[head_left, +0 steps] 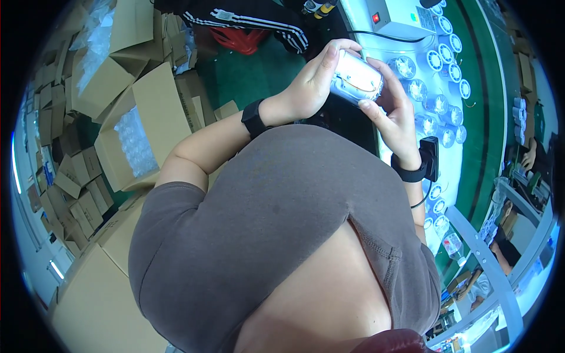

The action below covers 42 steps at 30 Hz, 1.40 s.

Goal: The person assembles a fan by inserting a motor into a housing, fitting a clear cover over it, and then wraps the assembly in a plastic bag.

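While fingers of the left hand [312, 85] and right hand [398, 120] curl part-closed on its opposite sides, the white cylinder [356, 76] lies held between them, upper centre of the frame; its long axis seemingly slants down rightward; neither hand is nearer

White cylinder [356, 75] looks like smooth, kinda glossy plastic; cardboard box [165, 100] matt, bubble wrap [135, 142] shiny, shirt [271, 206] matt cloth.
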Available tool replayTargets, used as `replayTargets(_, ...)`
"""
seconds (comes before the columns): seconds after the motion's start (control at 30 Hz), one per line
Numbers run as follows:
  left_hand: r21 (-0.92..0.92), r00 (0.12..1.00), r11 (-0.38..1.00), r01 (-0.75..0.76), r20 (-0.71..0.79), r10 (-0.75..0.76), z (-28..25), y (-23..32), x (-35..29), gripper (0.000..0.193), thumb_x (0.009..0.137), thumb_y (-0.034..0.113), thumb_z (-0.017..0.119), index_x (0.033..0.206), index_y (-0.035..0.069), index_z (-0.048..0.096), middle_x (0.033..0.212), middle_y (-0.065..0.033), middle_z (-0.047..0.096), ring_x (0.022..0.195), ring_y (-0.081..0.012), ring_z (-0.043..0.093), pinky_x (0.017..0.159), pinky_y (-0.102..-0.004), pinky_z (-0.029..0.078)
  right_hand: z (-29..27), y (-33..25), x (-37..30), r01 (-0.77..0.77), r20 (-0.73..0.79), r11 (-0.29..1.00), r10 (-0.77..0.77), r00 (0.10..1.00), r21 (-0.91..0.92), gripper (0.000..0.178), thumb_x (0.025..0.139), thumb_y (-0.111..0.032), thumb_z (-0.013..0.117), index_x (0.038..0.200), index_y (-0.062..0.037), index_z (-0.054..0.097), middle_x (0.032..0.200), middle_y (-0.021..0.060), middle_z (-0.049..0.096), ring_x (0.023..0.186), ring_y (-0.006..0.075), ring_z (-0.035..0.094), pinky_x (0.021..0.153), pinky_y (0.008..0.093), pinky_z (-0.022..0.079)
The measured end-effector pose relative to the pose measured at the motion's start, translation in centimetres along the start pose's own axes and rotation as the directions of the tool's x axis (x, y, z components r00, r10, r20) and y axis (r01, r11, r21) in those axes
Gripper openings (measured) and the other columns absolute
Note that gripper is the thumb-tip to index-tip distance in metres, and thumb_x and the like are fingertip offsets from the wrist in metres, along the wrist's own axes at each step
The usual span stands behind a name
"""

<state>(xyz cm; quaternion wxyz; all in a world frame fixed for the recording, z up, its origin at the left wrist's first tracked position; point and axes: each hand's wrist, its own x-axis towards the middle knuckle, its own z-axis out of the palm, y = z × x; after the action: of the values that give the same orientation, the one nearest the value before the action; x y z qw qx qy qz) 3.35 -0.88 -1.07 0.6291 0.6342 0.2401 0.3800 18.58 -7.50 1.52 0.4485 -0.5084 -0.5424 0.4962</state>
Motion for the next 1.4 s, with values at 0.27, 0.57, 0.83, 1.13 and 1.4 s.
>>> replayTargets(0.27,-0.02,0.979,0.998,0.062,0.195,-0.057,1.6,-2.5,0.7,0.051,0.09,0.041,0.01,0.122,0.007,0.03,0.114,-0.012,0.044,0.105,-0.0205,0.045,0.089,-0.0294,0.037,-0.6,2.8,-2.3,0.067,-0.167,0.996,-0.075,0.983,-0.053,0.055,0.075,-0.017,0.061,0.121,-0.0014,0.036,0.112,0.0108,0.045,0.1,0.019,0.047,0.082,0.0281,0.041)
replayTargets(0.57,-0.206,0.712,0.69,0.694,0.341,-0.613,6.5,-5.6,4.6,0.049,0.09,0.04,0.022,0.124,0.004,0.024,0.113,-0.0161,0.042,0.102,-0.0231,0.046,0.087,-0.0332,0.038,-11.5,4.6,-10.9,-0.452,-0.74,0.841,0.096,0.666,-0.298,0.048,0.067,-0.023,0.069,0.106,-0.0069,0.048,0.083,0.0046,0.055,0.069,0.0085,0.049,0.059,0.0219,0.042)
replayTargets(0.83,-0.08,0.762,0.774,0.628,0.266,-0.591,7.8,-7.6,7.5,0.037,0.09,0.03,0.032,0.111,0.001,0.039,0.104,-0.0136,0.049,0.094,-0.0194,0.05,0.077,-0.0305,0.042,-23.9,13.2,-19.5,-0.897,-0.907,0.186,0.054,0.417,-0.402,0.06,0.066,-0.048,0.061,0.107,-0.0055,0.048,0.084,0.0158,0.059,0.075,0.0296,0.058,0.066,0.035,0.046)
replayTargets(1.13,0.078,0.776,0.819,0.568,0.28,-0.565,10.0,-8.0,7.1,0.032,0.089,0.026,0.035,0.103,0.0,0.045,0.097,-0.0111,0.052,0.089,-0.0171,0.052,0.073,-0.0275,0.042,-16.8,12.8,-20.9,-0.758,-0.743,-0.017,0.216,0.634,-0.652,0.069,0.065,-0.046,0.062,0.113,0.0008,0.043,0.095,0.0222,0.056,0.086,0.0314,0.056,0.075,0.0365,0.043)
replayTargets(1.4,0.141,0.72,0.901,0.41,0.556,-0.415,13.9,-7.1,7.7,0.028,0.089,0.022,0.036,0.1,0.0,0.047,0.092,-0.0092,0.054,0.084,-0.0151,0.053,0.071,-0.0254,0.041,-17.7,11.1,-23.5,-0.427,-0.964,0.889,0.235,0.12,0.164,0.056,0.068,-0.027,0.064,0.112,-0.0011,0.041,0.103,0.017,0.051,0.097,0.0308,0.051,0.082,0.0425,0.04)
